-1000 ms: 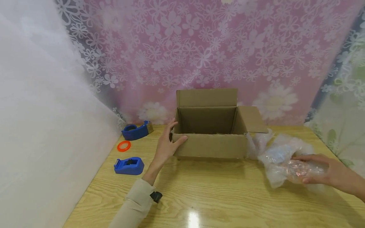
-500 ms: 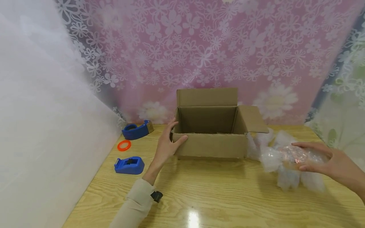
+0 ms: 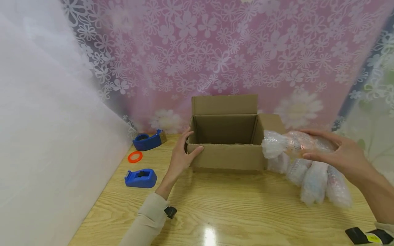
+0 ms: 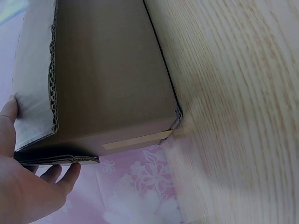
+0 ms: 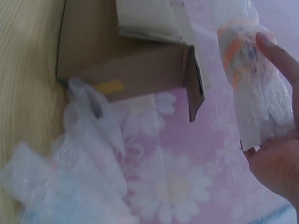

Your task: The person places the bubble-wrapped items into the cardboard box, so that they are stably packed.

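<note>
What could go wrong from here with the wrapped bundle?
Snag: the clear bubble-wrapped bundle with orange patches overlaps the brown cardboard right flap in the head view; its bunched end might catch there.
Slip: the right hand grips the bundle toward one end, so it might droop or slide out.
Shift: the left hand holds only the near left corner of the open brown cardboard box; a bump opposite might swing it.
</note>
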Available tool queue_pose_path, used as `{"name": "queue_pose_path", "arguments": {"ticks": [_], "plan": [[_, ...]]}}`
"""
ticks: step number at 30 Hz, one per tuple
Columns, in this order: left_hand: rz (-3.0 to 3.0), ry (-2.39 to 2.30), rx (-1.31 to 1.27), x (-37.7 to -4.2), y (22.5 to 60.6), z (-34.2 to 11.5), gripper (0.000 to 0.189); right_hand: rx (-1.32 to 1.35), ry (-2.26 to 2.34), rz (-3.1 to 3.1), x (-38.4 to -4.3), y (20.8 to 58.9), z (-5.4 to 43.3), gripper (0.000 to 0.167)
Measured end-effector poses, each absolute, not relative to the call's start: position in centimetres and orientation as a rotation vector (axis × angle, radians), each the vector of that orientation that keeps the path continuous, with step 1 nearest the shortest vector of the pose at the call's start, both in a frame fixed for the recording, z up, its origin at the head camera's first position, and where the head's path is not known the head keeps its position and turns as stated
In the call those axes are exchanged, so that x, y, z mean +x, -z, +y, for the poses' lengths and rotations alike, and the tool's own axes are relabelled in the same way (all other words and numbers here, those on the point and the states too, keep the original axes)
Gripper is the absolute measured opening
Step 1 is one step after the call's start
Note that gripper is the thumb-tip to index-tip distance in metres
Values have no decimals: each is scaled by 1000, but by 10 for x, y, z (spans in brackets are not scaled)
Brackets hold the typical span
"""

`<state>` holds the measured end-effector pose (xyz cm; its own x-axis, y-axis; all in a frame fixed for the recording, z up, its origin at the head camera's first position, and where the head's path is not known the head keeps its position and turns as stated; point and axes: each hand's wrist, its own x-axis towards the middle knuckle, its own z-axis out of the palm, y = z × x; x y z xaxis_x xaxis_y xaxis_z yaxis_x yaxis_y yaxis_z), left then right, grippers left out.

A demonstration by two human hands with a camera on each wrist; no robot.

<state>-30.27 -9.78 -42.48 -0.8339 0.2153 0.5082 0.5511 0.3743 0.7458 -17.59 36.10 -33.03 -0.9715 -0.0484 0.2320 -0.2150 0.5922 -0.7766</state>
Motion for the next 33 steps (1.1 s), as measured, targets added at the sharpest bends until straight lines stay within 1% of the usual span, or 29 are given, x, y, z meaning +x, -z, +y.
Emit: {"name": "queue_pose_path", "arguments": {"ticks": [1, 5, 9, 10, 12, 13, 16, 17, 19, 21, 24, 26, 29, 31, 33], "plan": [[-2343, 1443, -642, -293, 414, -97, 74, 221, -1331, -2628, -177, 327, 356, 70], [-2384, 1428, -613, -294, 414, -97, 73, 234, -1368, -2626, -184, 318, 338, 68], [-2329, 1428, -651, -295, 417, -97, 73, 287, -1387, -2580, -194, 316, 321, 67], [-2293, 1431, -681, -306, 428, -98, 73, 287, -1386, -2571, -198, 316, 317, 68], [-2257, 1432, -716, -309, 434, -98, 74, 275, -1426, -2561, -204, 315, 309, 69], [-2234, 1432, -740, -321, 447, -99, 75, 262, -1458, -2556, -207, 315, 304, 70], [-2204, 1403, -768, -331, 459, -100, 76, 250, -1505, -2561, -216, 313, 291, 71], [-2211, 1401, -759, -324, 453, -100, 74, 258, -1521, -2558, -219, 313, 286, 71], [-2208, 1377, -757, -329, 457, -101, 74, 286, -1529, -2547, -227, 312, 276, 69], [-2217, 1376, -747, -321, 448, -100, 74, 316, -1522, -2541, -235, 312, 265, 68], [-2211, 1371, -748, -321, 447, -100, 75, 383, -1539, -2508, -246, 313, 252, 67], [-2201, 1358, -752, -331, 457, -101, 76, 412, -1527, -2492, -253, 315, 243, 67], [-2196, 1349, -748, -331, 458, -100, 74, 406, -1476, -2498, -263, 319, 232, 70], [-2196, 1342, -746, -328, 455, -99, 74, 380, -1472, -2516, -267, 321, 225, 73], [-2213, 1370, -731, -311, 437, -98, 73, 348, -1461, -2550, -270, 322, 217, 75]]}}
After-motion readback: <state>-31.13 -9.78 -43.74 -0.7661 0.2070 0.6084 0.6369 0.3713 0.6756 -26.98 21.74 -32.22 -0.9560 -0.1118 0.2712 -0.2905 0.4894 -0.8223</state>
